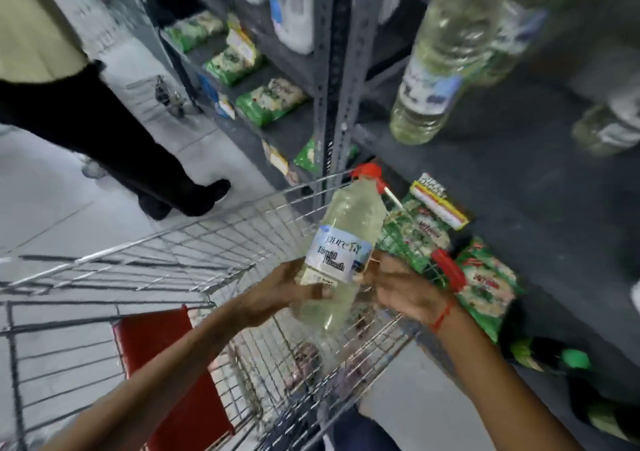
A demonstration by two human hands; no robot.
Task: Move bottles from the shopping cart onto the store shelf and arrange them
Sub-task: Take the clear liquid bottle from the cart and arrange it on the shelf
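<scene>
A clear bottle (341, 253) with a red cap is gripped by both the left hand (287, 289) and right hand (405, 288) above the shopping cart (194, 243), probably steadied for lifting to the shelf (512, 160) where two bottles (460, 59) are already stood

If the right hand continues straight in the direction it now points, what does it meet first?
The right hand points left, already touching the bottle held over the cart. Beyond the bottle, probably the left hand; depth is unclear.
</scene>
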